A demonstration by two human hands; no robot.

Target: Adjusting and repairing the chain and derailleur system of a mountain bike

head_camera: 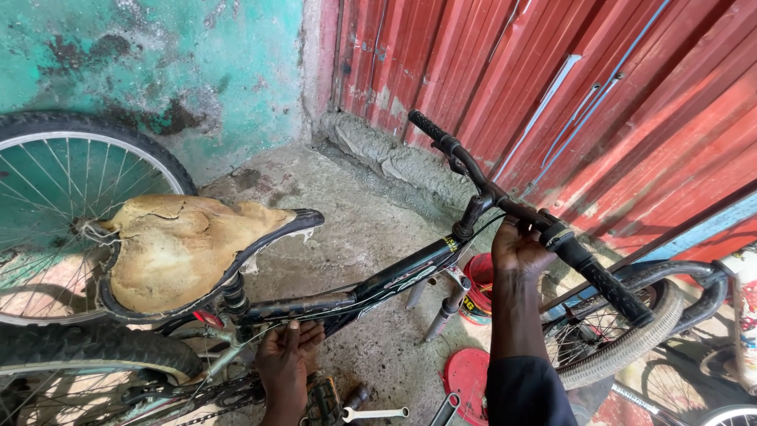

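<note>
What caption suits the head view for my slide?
Right hand grips black bicycle handlebar; left hand touches frame below worn saddle.

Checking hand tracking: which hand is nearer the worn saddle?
Left. The left hand touches the frame just below and right of the saddle; the right hand is far right, on the handlebar.

— What sort of place is this?

— A rough, makeshift bicycle repair spot. At twelve o'clock a peeling green wall point(158, 63) meets a red corrugated metal shutter point(552, 87), over a cracked concrete floor point(347, 229).

— What marks it as repair work?

— A black bicycle point(378, 288) with a torn saddle point(177, 248) stands centre, a loose wheel point(63, 181) leans at nine o'clock, a wrench point(377, 413) lies at six, and another wheel point(623, 339) rests at four.
</note>
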